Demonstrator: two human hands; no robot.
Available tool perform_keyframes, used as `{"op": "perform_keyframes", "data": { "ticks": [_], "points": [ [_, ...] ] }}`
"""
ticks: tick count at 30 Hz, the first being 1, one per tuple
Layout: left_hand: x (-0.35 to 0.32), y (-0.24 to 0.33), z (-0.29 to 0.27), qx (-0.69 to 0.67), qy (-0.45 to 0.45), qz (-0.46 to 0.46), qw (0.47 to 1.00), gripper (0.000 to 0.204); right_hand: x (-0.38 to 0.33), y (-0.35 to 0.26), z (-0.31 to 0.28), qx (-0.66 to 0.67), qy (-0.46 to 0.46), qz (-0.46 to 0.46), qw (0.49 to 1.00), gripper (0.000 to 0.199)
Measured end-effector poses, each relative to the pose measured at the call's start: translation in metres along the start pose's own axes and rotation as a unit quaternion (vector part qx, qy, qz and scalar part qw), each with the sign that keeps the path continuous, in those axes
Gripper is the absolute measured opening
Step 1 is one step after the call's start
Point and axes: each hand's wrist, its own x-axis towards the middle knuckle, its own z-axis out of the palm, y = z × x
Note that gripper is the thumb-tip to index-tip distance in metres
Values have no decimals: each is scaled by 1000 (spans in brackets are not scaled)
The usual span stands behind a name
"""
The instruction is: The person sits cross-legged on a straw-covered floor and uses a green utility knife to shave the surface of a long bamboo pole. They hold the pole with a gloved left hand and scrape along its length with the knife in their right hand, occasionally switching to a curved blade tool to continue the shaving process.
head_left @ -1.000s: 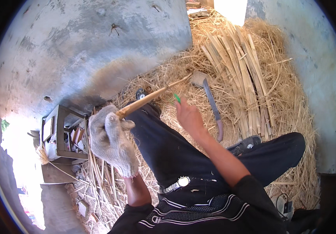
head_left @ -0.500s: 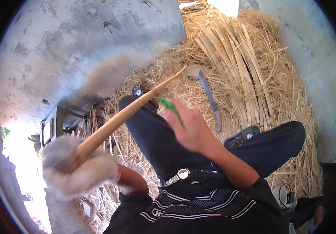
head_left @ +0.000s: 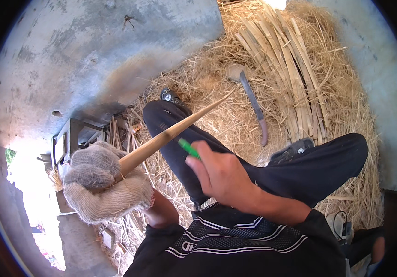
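Gloved left hand (head_left: 101, 182) risen, clamped on bamboo stick (head_left: 170, 135), right hand (head_left: 221, 173) gripping green tool (head_left: 188, 148)

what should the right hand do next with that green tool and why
Probably bring the green-handled tool up against the bamboo stick. The gloved left hand grips the stick's thick end, its tapered tip out over the straw, and the right hand holds the tool just beneath the shaft, apparently not touching.

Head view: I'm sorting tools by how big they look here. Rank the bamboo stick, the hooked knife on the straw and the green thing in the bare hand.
1. bamboo stick, longest, though nearness to the camera enlarges it.
2. hooked knife, shorter and farther away.
3. green tool, smallest; mostly hidden in the right hand.
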Motion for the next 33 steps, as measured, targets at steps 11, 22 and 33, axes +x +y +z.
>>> {"op": "perform_keyframes", "data": {
  "ticks": [11, 22, 33],
  "points": [
    [13, -6, -21, -240, -253, 70, 935, 25, -1, 13, -9, -29, -7, 16, 999, 21],
    [11, 10, 27, -415, -83, -49, 905, 37, 2, 9, -7, -113, -40, 139, 983, 20],
    [16, 6, 24, -412, -119, -33, 903, 33, 4, 34, 2, -133, -10, 131, 982, 21]
  ]
}}
